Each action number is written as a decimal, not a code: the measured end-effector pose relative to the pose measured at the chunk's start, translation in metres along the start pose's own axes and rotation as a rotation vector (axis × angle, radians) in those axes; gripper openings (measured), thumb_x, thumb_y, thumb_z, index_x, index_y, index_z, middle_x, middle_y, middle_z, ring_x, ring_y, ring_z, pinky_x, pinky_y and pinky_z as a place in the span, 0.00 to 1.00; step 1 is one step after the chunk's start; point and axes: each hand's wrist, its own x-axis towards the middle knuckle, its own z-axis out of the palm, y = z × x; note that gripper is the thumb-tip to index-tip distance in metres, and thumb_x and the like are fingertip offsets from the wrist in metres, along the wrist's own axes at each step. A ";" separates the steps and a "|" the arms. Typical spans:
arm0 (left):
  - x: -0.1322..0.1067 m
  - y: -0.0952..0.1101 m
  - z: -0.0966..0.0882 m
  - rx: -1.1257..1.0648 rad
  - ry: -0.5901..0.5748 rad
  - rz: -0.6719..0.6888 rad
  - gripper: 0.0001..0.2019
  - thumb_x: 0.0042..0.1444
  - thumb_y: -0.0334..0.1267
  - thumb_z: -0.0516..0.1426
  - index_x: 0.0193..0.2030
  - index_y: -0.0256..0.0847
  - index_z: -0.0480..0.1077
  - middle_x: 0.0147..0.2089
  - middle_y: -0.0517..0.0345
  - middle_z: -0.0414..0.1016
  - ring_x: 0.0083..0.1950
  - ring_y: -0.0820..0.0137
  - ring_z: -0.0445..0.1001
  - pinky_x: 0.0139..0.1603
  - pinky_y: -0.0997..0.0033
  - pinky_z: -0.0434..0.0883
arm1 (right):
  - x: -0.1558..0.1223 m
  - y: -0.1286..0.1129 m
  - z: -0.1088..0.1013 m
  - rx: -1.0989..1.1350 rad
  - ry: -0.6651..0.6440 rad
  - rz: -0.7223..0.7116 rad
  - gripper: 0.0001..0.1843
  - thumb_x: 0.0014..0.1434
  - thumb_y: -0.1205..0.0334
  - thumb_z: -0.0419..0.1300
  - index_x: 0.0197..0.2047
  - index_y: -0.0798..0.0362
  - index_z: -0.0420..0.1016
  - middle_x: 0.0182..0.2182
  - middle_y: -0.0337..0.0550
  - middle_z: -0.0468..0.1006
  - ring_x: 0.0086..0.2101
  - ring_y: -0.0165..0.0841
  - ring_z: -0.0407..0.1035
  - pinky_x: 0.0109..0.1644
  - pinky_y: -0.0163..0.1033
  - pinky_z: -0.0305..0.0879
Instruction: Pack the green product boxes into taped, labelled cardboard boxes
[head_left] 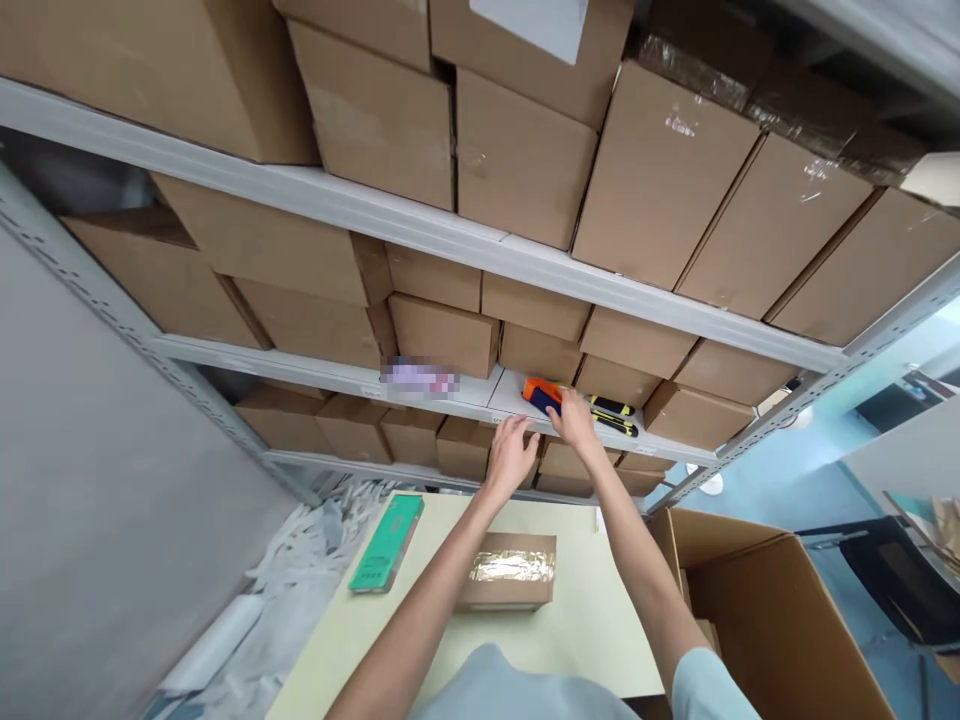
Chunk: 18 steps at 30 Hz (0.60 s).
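My right hand [576, 420] reaches up to the white shelf ledge [480, 398] and closes its fingers on an orange and blue tool [541, 394] lying there. Two yellow and black utility knives [613, 414] lie just right of it on the same ledge. My left hand [511, 452] hovers a little below the ledge, fingers spread and holding nothing. Below both arms, a small brown cardboard box [508, 572] sealed with shiny tape sits on the pale table [585, 620].
A green flat packet [387, 542] lies at the table's left. White packing paper [300, 580] is heaped left of the table. A large open carton [765, 610] stands to the right. Metal shelving [420, 225] full of brown cartons rises ahead.
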 end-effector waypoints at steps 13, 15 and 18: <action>-0.017 0.013 -0.010 -0.058 0.007 -0.045 0.12 0.66 0.32 0.62 0.54 0.43 0.82 0.59 0.43 0.85 0.63 0.49 0.82 0.71 0.43 0.78 | 0.031 -0.011 0.015 -0.087 -0.242 0.161 0.26 0.78 0.64 0.57 0.74 0.67 0.68 0.64 0.69 0.82 0.63 0.51 0.78 0.68 0.47 0.69; -0.027 0.012 -0.017 -0.093 -0.002 -0.083 0.12 0.65 0.33 0.62 0.54 0.43 0.82 0.59 0.43 0.86 0.63 0.49 0.83 0.70 0.43 0.79 | 0.025 -0.008 0.011 -0.071 -0.225 0.158 0.26 0.79 0.63 0.55 0.74 0.66 0.67 0.66 0.70 0.80 0.64 0.52 0.76 0.68 0.48 0.69; -0.052 0.009 -0.029 -0.229 0.022 -0.136 0.13 0.68 0.37 0.62 0.56 0.44 0.81 0.59 0.45 0.86 0.61 0.52 0.86 0.68 0.44 0.82 | -0.005 -0.006 0.017 0.100 -0.119 0.147 0.26 0.80 0.59 0.53 0.74 0.63 0.66 0.65 0.68 0.80 0.63 0.51 0.76 0.68 0.49 0.70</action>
